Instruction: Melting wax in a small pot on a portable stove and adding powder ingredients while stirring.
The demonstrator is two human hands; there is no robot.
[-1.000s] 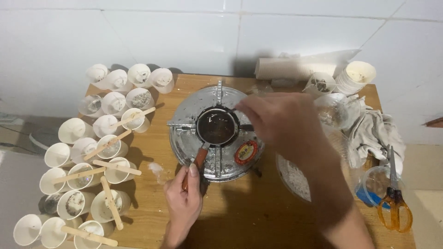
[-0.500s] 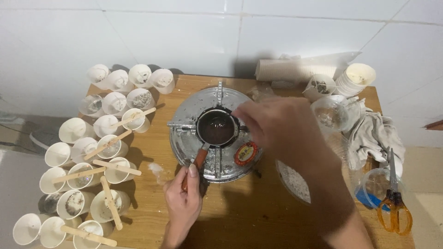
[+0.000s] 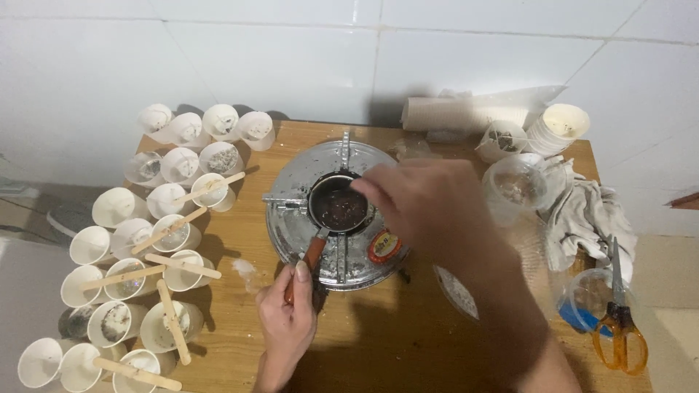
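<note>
A small metal pot (image 3: pixel 338 209) of dark liquid with speckled bits on top sits on a round silver stove (image 3: pixel 291 182) in the middle of the wooden table (image 3: pixel 378 342). My left hand (image 3: pixel 287 320) grips the pot's reddish-brown handle (image 3: pixel 314 251), thumb on top. My right hand (image 3: pixel 429 207) reaches in from the right and hovers over the pot's right rim, fingertips pinched together. Whether anything is between those fingertips is hidden.
Several white paper cups (image 3: pixel 178 164), some with wooden sticks (image 3: pixel 169 229) laid across them, crowd the table's left side. At the right are a clear plastic container (image 3: pixel 515 182), a stack of cups (image 3: pixel 557 124), a grey cloth (image 3: pixel 590 211), orange-handled scissors (image 3: pixel 619 331) and a paper roll (image 3: pixel 466 110).
My right hand has shifted left, further over the pot. The pot's surface has gone from smooth and dark to speckled. My left hand has kept its grip on the handle.
</note>
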